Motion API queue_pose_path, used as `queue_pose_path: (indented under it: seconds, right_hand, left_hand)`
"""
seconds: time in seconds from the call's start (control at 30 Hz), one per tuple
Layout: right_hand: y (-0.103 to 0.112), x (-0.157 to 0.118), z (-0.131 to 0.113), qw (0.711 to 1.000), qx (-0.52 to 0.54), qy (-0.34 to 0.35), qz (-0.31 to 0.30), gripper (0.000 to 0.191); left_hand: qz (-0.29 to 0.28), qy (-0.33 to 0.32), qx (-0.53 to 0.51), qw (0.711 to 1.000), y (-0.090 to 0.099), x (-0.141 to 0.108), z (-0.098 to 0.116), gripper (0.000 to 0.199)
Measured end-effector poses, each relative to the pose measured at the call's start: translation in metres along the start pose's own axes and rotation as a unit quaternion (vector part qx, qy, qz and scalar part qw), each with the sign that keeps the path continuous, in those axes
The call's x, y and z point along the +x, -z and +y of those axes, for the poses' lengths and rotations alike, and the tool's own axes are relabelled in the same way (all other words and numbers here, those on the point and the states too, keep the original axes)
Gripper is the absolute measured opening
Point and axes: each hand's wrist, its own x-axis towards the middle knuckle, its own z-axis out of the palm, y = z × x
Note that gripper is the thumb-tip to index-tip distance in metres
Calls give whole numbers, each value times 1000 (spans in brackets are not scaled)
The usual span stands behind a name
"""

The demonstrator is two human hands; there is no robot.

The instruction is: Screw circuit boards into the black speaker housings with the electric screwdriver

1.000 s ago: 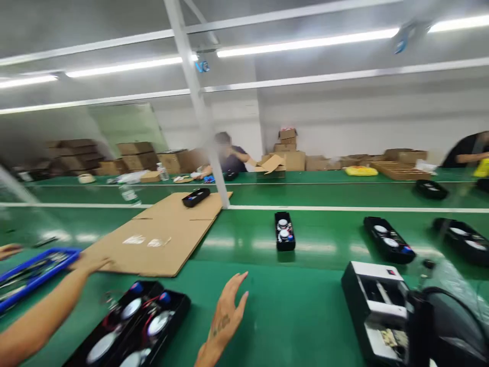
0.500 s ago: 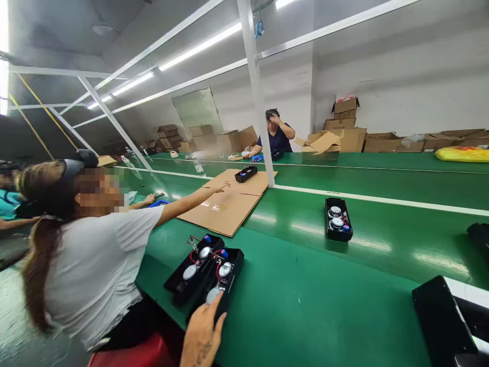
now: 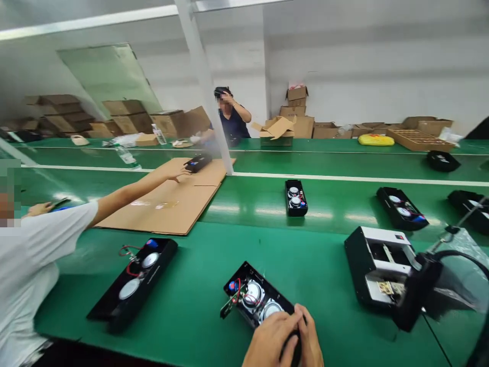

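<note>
A black speaker case [image 3: 254, 290] lies open side up on the green bench in front of me, turned at a slant. Two round silver speakers, red wires, a blue part and a small circuit board [image 3: 230, 304] sit in or hang over its far end. My left hand [image 3: 269, 341] grips its near end with curled fingers. Against that same end, on the right side, my right hand [image 3: 310, 339] presses with bent fingers. Both hands hide the near end. Another such case [image 3: 139, 280] lies to the left, beside a co-worker in a white shirt.
A co-worker's arm [image 3: 133, 196] reaches across a cardboard sheet [image 3: 153, 204] toward a black case [image 3: 198, 162]. More speaker cases [image 3: 296, 199] stand on the far green strip. On the right are a black and white machine [image 3: 378, 265] and a dark stand arm [image 3: 414, 290]. A white post [image 3: 206, 86] rises mid-bench.
My view has swung right. One of the two cases by the co-worker is now in front of me, with my left hand on it. My right hand has come into view on it.
</note>
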Motion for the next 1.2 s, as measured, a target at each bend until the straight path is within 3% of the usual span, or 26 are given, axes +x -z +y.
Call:
queue_pose_path:
  seconds: [0.1,0.17,0.23,0.3,0.4,0.5,0.6,0.73,0.8,0.87,0.97,1.07,1.13,1.2]
  right_hand:
    - [32,18,-10,998,-30,14,-56,102]
    - [71,43,-16,987,-45,-9,-156,104]
    - [114,68,-20,967,-55,-37,-247,104]
    - [148,85,-23,948,-89,-73,-296,104]
    - [174,90,-29,932,-143,-115,-313,101]
    - [169,82,-39,950,-159,-77,-257,81]
    - [144,79,-51,964,-164,46,-206,56]
    - [98,93,-64,932,-167,189,-261,64]
    - [80,103,-67,912,-176,226,-295,65]
    - [70,111,-68,895,-218,240,-306,53]
    - [71,118,-67,900,-318,185,-232,25]
    - [80,121,-66,932,-334,81,-116,20]
    - [86,121,-67,956,-273,17,-106,28]
    - [93,120,-68,973,-179,-49,-140,40]
  left_hand:
    - [53,-44,-18,997,36,1,4,42]
    - [2,-29,-28,999,64,4,1,36]
    - [-7,-32,-48,998,82,7,-6,24]
    - [-13,-30,-48,998,86,8,-15,20]
    - [-39,-7,-10,999,73,5,-21,46]
    - [-89,20,18,996,60,3,-19,70]
    - [-106,37,36,993,54,5,-14,64]
    - [-84,28,-9,996,52,12,-10,42]
    - [-67,30,-50,996,51,14,-9,30]
    - [-46,49,-82,994,51,15,-7,28]
    - [-4,92,-102,991,51,17,-4,37]
    - [1,105,-107,989,52,23,-1,34]
    - [-16,81,-104,991,51,31,1,26]
    - [-21,43,-100,994,49,41,0,23]
